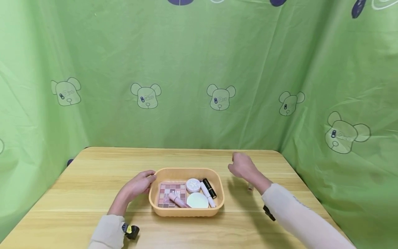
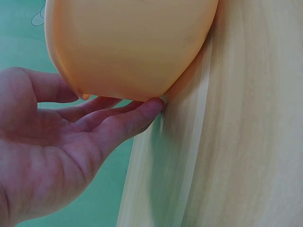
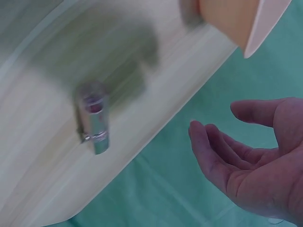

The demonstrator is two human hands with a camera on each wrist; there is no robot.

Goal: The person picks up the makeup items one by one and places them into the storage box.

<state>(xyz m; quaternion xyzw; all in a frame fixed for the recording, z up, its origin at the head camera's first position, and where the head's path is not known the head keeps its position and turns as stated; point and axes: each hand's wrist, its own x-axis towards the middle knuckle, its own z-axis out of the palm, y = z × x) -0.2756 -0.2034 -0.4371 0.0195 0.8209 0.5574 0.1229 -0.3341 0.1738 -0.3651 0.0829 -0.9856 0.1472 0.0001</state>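
Observation:
An orange-yellow plastic basket [image 1: 186,212] stands on the table, holding several cosmetics. My left hand [image 1: 139,185] is at its left end, fingertips against the outer wall and thumb at the rim in the left wrist view. Inside lie an eyeshadow palette [image 1: 163,194], a pink tube [image 1: 177,200], a white round compact [image 1: 198,200], a small star-lidded jar [image 1: 193,185], a white tube [image 1: 205,191] and a black tube [image 1: 209,187]. My right hand [image 1: 242,165] hovers right of the basket, fingers loosely curled around nothing. A small lipstick-like tube [image 3: 96,120] lies on the table near it.
The wooden table [image 1: 62,207] has its far edge close to a green curtain [image 1: 186,124] printed with bear heads. The curtain also hangs along the left and right sides. A dark wrist camera [image 1: 132,231] sits on the left wrist.

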